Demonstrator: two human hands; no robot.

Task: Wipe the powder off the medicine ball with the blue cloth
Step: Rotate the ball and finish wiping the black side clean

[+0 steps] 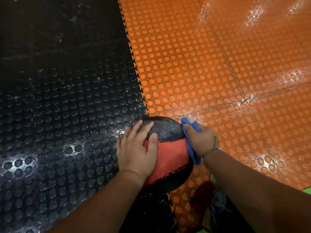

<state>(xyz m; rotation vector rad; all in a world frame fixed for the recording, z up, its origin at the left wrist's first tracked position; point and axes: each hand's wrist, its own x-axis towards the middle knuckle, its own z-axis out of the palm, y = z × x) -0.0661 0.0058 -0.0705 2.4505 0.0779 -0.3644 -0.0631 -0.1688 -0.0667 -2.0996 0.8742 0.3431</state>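
Observation:
A black medicine ball (170,132) with a red band sits on the floor where the black and orange mats meet. My left hand (137,148) rests flat on the ball's left side, fingers spread and fairly straight. My right hand (201,140) holds the blue cloth (191,145) against the ball's right side. The cloth shows above my fingers and hangs down below my palm. My fingers on the cloth are mostly hidden. Faint pale specks lie on the ball's black top.
Studded black rubber matting (67,115) covers the floor to the left, studded orange matting (218,73) to the right, joined by a toothed seam. A knee in dark fabric (220,211) shows at the bottom, and a green strip (307,190) at the right edge.

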